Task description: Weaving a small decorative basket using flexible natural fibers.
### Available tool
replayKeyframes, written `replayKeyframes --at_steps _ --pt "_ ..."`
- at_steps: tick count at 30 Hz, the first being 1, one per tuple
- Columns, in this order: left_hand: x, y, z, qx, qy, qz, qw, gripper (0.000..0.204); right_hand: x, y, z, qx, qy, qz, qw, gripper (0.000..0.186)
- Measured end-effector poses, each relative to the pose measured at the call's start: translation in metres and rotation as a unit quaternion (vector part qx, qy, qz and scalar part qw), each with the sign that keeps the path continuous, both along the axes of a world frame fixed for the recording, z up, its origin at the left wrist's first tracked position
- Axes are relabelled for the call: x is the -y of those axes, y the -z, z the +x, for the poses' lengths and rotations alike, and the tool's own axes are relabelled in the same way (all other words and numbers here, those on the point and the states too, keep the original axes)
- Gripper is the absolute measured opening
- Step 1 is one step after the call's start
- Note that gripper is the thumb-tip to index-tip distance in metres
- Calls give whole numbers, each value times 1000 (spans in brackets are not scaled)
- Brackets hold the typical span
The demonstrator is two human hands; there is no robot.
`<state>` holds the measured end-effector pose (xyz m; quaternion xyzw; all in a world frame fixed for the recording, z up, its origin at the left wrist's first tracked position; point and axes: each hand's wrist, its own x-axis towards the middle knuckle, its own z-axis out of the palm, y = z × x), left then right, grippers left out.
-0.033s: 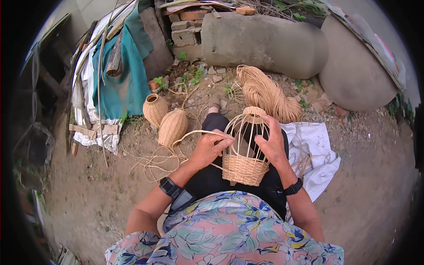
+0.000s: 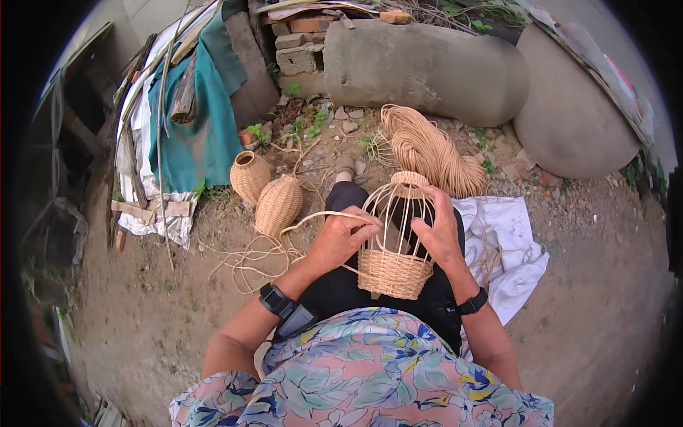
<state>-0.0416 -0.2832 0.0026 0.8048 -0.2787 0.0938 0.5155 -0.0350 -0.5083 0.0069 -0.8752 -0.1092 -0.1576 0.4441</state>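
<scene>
A partly woven basket (image 2: pixel 395 273) sits on my lap, tightly woven in its lower part. Bare upright stakes rise from that weave to a small woven neck ring at its far end. My left hand (image 2: pixel 346 235) pinches a pale weaving cord (image 2: pixel 313 218) at the basket's left side, its fingertips close to the stakes. On the right side my right hand (image 2: pixel 440 229) is curled round the stakes, fingers near the neck ring and thumb against the frame. The cord runs left from my fingers toward loose strands on the ground.
Two finished vase-shaped baskets (image 2: pixel 279 206) lie to the left, beside tangled cord (image 2: pixel 249 267). Beyond my knees is a thick coil of cord (image 2: pixel 430 149). A white sack (image 2: pixel 509 249) lies at the right. Bricks (image 2: pixel 299 60) and a concrete cylinder (image 2: pixel 413 67) stand at the back.
My left hand has shifted very slightly to the right, with the cord in its fingers. The basket and my right hand look the same.
</scene>
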Motion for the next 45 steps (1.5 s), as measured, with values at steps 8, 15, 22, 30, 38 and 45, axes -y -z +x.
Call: replayKeyframes --at_steps 8,15,22,30,38,45 --pt "27 -31 -8 -124 -47 128 983 34 10 37 2 -27 -15 263 964 56" --pt "9 -11 -32 -434 57 -395 808 39 13 39 15 -140 67 56 986 47" --pt "-37 -7 -8 -483 83 -310 814 37 2 48 5 -92 136 58 985 47" --pt "-59 10 -2 -474 10 -293 830 25 3 42 0 66 142 -58 986 56" --pt "-64 19 19 -476 20 -210 854 26 26 51 35 -213 103 57 970 48" --pt "-8 -4 32 -455 77 -296 837 23 20 46 23 -165 102 88 977 41"
